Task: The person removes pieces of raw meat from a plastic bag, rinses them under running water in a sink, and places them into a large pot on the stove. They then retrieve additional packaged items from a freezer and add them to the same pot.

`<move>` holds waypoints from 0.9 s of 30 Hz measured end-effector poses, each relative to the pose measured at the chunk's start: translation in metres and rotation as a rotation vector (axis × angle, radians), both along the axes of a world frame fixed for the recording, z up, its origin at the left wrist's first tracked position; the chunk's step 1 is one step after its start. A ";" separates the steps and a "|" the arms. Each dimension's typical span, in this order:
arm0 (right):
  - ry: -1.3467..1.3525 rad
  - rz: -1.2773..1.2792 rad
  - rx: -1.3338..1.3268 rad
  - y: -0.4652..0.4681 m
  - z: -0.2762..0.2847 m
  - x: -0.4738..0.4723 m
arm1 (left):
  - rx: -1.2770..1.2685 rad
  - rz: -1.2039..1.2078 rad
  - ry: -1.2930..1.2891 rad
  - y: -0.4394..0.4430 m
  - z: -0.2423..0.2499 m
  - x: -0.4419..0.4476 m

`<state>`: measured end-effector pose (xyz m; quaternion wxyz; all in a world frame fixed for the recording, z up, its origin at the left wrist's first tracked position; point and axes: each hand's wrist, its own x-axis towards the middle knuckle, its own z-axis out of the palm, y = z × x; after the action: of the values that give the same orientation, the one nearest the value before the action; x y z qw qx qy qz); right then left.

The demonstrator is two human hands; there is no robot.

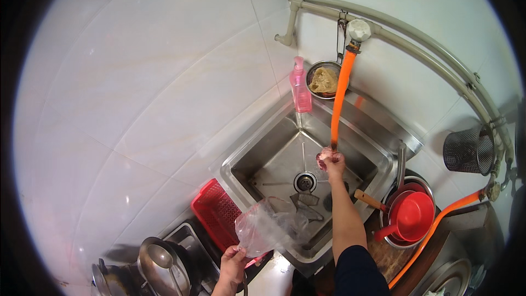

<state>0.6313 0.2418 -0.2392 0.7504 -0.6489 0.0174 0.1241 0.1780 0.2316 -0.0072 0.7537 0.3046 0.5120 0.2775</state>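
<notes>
My right hand [336,163] grips a piece of raw red-and-white meat [323,158] over a stainless steel sink [271,164], right below the end of an orange hose [342,98]. Between the thumb and fingers of my left hand [233,261] is the edge of a clear plastic bag [261,224], which hangs over the sink's near left corner. Grey scraps [306,207], whose kind I cannot tell, lie in the basin near the drain [305,181]. Part of a dark object shows beside my right forearm.
A pink pump bottle [301,90] and a strainer [314,90] are at the back corner. Left stand a red plastic basket [209,209], a metal tray [185,234] and pans with a ladle [161,257]. Right are stacked bowls with a red dipper [415,216] and a wooden handle [367,199].
</notes>
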 end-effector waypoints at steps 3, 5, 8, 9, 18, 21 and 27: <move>-0.198 0.068 -0.298 -0.017 0.014 -0.016 | -0.066 -0.003 -0.091 0.003 0.037 0.002; -0.261 0.082 -0.360 -0.030 0.023 -0.027 | -0.074 -0.051 -0.186 0.006 0.065 0.001; -0.092 0.047 -0.084 -0.046 0.036 -0.056 | 0.001 -0.115 -0.259 0.007 0.111 -0.007; -0.048 0.046 -0.072 -0.050 0.041 -0.065 | 0.010 -0.138 -0.271 0.007 0.125 -0.012; 0.322 0.204 0.466 -0.127 0.146 -0.185 | 0.101 -0.281 -0.461 -0.050 0.226 -0.122; 0.311 0.348 0.708 -0.188 0.198 -0.235 | 0.130 -0.337 -0.529 -0.083 0.240 -0.180; 0.208 0.259 0.832 -0.396 0.265 -0.342 | 0.079 -0.460 -0.613 -0.170 0.232 -0.276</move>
<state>0.2895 -0.1541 0.0255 0.9202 -0.2728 -0.0400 0.2780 -0.0979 0.0614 0.2244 0.9020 0.3433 0.1700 0.1991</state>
